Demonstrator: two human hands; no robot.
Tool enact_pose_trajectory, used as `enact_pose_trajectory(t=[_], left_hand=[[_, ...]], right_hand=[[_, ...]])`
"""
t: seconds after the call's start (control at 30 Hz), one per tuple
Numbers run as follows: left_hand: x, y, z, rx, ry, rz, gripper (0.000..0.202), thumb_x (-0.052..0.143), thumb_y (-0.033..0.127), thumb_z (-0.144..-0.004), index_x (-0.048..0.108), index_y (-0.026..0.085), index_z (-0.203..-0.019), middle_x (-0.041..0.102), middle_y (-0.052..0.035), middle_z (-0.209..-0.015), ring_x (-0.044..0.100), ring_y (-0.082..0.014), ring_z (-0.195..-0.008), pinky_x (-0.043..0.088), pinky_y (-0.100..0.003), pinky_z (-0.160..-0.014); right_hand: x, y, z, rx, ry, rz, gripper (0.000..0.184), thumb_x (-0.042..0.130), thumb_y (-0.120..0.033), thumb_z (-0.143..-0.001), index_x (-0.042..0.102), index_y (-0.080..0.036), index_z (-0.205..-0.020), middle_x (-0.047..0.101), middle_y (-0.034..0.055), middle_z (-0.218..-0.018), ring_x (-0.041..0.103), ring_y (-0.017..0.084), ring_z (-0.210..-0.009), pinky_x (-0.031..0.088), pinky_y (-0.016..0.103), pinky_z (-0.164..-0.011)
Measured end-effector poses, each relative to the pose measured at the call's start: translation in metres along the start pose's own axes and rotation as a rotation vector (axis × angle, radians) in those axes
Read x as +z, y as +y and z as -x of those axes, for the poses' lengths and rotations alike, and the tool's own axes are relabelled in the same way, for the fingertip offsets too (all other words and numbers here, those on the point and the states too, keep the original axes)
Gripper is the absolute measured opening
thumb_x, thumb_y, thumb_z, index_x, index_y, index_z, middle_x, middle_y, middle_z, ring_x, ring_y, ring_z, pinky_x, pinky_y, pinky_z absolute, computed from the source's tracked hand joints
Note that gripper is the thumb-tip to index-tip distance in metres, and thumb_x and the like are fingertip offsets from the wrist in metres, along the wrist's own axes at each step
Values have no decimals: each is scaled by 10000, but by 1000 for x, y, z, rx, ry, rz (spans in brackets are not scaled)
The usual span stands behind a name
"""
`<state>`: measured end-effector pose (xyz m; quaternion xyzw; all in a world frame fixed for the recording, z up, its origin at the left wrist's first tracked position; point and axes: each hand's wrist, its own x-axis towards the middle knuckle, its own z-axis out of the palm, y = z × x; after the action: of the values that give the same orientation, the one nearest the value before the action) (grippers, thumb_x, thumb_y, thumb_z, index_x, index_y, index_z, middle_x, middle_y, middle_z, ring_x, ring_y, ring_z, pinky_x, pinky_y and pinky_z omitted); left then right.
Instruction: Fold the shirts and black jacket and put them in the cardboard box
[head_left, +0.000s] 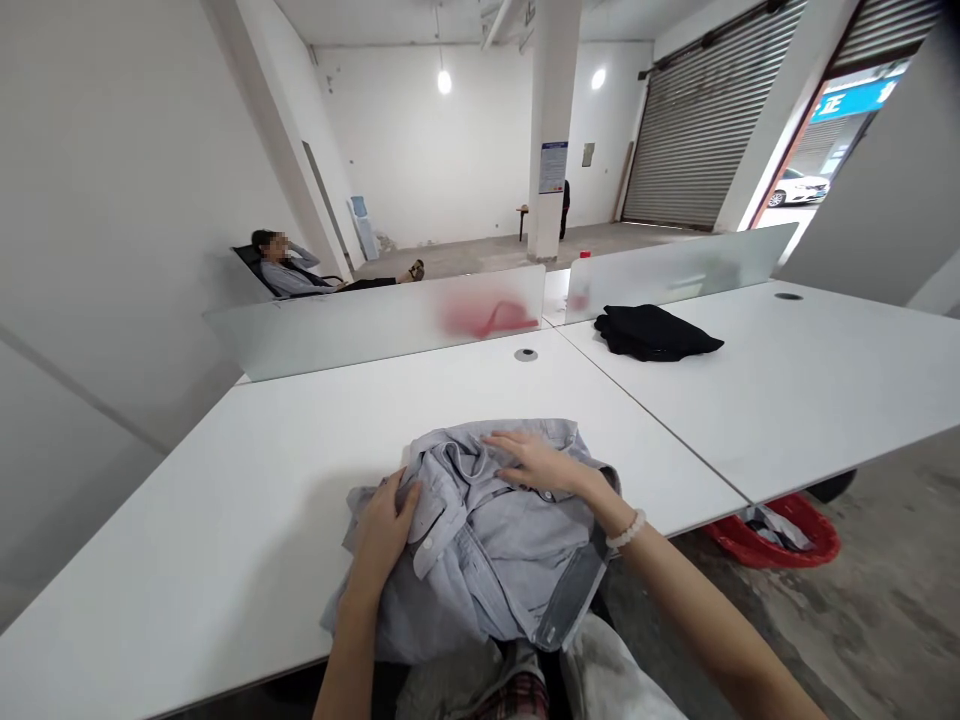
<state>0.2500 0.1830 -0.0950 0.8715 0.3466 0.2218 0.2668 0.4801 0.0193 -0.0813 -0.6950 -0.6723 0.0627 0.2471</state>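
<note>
A rumpled light grey button-up shirt lies at the front edge of the white table, part of it hanging over the edge. A buttoned flap and a darker inner band show among its folds. At the shirt's left side rests my left hand, thumb apart from the fingers, touching the cloth. My right hand, with a pale bead bracelet on its wrist, lies across the upper part of the shirt with fingers spread. Neither hand visibly pinches the fabric.
Folded black cloth lies on the adjoining table at right. Frosted dividers line the far edge. Below the table at right stands a red-lined bin with cloth in it. A person reclines in a chair beyond the divider.
</note>
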Motion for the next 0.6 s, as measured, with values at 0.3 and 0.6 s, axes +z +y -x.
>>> enact_pose_trajectory(t=[0.3, 0.6], left_hand=[[-29, 0, 7, -209, 341, 559, 368, 607, 461, -727, 657, 165, -941, 696, -33, -861, 614, -200, -806, 478, -280, -692], [-32, 36, 14, 196, 423, 135, 270, 491, 414, -866, 615, 208, -991, 623, -74, -1108, 553, -227, -1081, 420, -382, -955]], right_hand=[[13, -8, -17, 218, 276, -133, 262, 400, -178, -917, 570, -198, -1115, 680, 72, -958, 621, 196, -863, 435, 295, -763], [-45, -14, -14, 354, 625, -387, 234, 391, -330, -894, 586, -202, -909, 644, 24, -815, 579, 190, -778, 403, 288, -726]])
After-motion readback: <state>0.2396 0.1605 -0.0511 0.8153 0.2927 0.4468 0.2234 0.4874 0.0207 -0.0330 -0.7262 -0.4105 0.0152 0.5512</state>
